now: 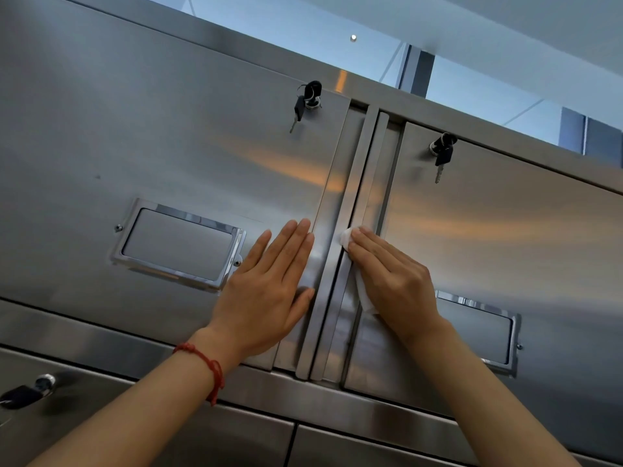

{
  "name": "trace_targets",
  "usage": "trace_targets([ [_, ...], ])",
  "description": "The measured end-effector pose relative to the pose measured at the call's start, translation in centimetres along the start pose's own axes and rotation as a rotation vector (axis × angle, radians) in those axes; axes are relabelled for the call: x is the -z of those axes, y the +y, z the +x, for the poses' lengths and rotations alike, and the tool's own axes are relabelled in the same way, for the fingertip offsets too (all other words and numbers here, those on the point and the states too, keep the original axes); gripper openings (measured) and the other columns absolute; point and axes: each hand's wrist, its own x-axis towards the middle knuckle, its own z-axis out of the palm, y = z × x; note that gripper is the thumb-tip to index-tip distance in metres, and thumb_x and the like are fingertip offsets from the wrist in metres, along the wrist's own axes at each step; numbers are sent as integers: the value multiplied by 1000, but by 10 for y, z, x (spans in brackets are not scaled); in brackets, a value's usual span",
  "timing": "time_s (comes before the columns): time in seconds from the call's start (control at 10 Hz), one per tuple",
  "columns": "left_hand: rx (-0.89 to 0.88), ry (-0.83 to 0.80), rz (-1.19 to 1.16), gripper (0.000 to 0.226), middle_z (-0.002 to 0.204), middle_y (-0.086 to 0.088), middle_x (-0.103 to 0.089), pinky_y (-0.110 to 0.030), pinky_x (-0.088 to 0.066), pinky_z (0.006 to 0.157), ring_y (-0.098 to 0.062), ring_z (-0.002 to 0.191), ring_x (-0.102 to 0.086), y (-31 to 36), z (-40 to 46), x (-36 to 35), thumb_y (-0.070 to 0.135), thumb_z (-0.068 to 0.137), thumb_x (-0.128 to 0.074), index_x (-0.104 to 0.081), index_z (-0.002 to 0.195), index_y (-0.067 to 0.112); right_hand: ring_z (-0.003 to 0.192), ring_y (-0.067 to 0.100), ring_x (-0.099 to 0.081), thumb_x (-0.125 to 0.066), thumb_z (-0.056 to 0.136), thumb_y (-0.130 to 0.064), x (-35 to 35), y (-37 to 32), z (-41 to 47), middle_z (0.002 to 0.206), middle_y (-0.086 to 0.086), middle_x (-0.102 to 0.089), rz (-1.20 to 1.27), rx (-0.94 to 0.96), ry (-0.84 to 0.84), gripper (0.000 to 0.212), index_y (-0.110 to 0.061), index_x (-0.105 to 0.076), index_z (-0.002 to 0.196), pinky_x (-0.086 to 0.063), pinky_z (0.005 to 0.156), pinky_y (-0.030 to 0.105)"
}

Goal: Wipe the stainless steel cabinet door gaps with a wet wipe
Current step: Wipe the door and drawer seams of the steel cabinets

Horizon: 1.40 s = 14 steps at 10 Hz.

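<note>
Wet wipe (347,238) mostly hidden under right hand (392,276), fingers straight and together, pressing it into gap (350,210) between doors. Left hand (269,281) flat on left door (168,146), fingers together. Keys (305,102) in lock.

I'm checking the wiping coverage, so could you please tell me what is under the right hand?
A white wet wipe shows past the fingertips of the right hand and below its palm, pressed on the strip between the doors. The hand hides the wipe's middle and the metal beneath.
</note>
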Motion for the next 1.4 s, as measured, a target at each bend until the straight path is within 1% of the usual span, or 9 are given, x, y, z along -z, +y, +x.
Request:
trace_targets([
  [0.3, -2, -6, 7, 63, 151, -19, -24, -45, -22, 110, -32, 140, -23, 0, 0, 0, 40, 95, -28, -29, 142, -1, 101, 33, -66, -81, 68, 8, 1, 2, 4, 107, 22, -68, -27, 15, -10, 35, 7, -70, 101, -58, 77, 44],
  [0.4, -4, -8, 11, 63, 151, -19, -24, -45, -22, 110, -32, 140, -23, 0, 0, 1, 41, 95, -28, -30, 142, -1, 101, 33, -65, -80, 68, 8, 2, -1, 0, 106, 22, -68, -28, 53, -18, 34, 7, -70, 101, -58, 78, 43],
  [0.5, -5, -8, 11, 63, 151, -19, -24, -45, -22, 110, -32, 140, -23, 1, 0, 1, 41, 95, -27, -30, 142, -1, 102, 33, -65, -80, 69, 6, 7, 5, 0, 107, 22, -67, -40, 143, -42, 34, 7, -70, 101, -57, 81, 43],
  [0.6, -1, -2, 9, 63, 151, -18, -24, -44, -22, 110, -32, 140, -23, 1, 0, 1, 40, 95, -28, -30, 142, -1, 102, 33, -65, -81, 70, 5, 9, 16, 6, 108, 22, -67, -46, 197, -62, 33, 7, -70, 101, -58, 78, 43],
  [0.9, 2, -11, 11, 63, 152, -18, -22, -44, -21, 111, -31, 140, -21, 0, -1, 0, 40, 95, -27, -28, 143, -1, 103, 33, -65, -82, 69, 1, 13, 20, 3, 108, 22, -67, -38, 295, -112, 34, 7, -71, 101, -57, 79, 42],
  [1.0, 5, -14, 6, 63, 152, -17, -22, -44, -21, 111, -30, 141, -21, 0, -1, 0, 41, 95, -27, -28, 143, 0, 102, 34, -65, -78, 72, 4, 13, 26, 10, 108, 22, -67, -41, 294, -86, 30, 8, -70, 101, -58, 78, 43],
  [1.2, 6, -14, 2, 63, 151, -18, -23, -44, -21, 111, -30, 140, -22, 0, 0, 2, 40, 95, -27, -28, 143, -1, 102, 34, -65, -80, 71, 3, 11, 21, 6, 108, 23, -67, -20, 246, -97, 33, 7, -70, 102, -58, 77, 44],
  [1.3, 4, -14, 5, 63, 151, -18, -23, -44, -21, 111, -31, 140, -22, 1, 0, 2, 40, 95, -27, -28, 143, -1, 102, 34, -65, -77, 74, 6, 12, 25, 10, 108, 22, -67, -12, 240, -74, 29, 7, -70, 102, -58, 77, 44],
  [1.4, 4, -14, 11, 63, 151, -18, -23, -44, -21, 111, -31, 140, -22, 1, 0, 2, 40, 95, -27, -28, 143, -1, 102, 34, -65, -77, 73, 7, 10, 24, 12, 109, 23, -67, -17, 206, -64, 30, 8, -70, 102, -57, 78, 44],
])
